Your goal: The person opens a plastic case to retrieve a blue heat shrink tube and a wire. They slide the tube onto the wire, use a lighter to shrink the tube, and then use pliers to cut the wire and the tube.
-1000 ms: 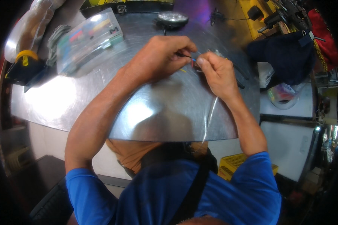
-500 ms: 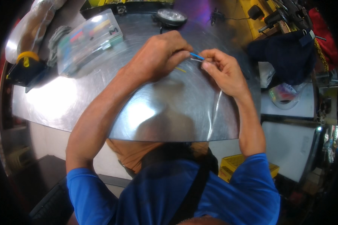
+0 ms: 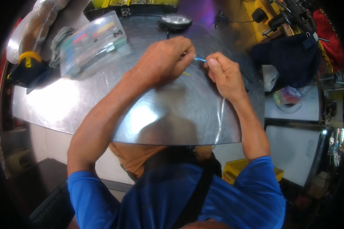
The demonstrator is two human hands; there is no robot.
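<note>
Between my hands, above the metal table [image 3: 99, 97], stretches a short thin blue wire [image 3: 200, 59] with a whitish strand against it. My left hand [image 3: 166, 57] is closed on its left end; the fingertips are partly hidden behind the knuckles. The other end is pinched between thumb and forefinger of my right hand [image 3: 224, 74]. From beneath the right hand a thin white cable [image 3: 220, 116] runs down to the table's near edge. A small yellow strip [image 3: 186, 73] lies on the metal just below my left fingers.
Beyond my left hand lies a clear plastic organizer box [image 3: 91, 44] with coloured contents. A round lamp [image 3: 176, 21] stands at the back near a yellow-and-black case [image 3: 130, 8]. Dark blue cloth [image 3: 288, 57] sits at the right edge. A yellow crate [image 3: 233, 170] is below, right.
My right hand has turned, its thumb now on top of the pinch. The blue wire lies closer to level, with the whitish strand now against it. My left hand has shifted slightly downward.
</note>
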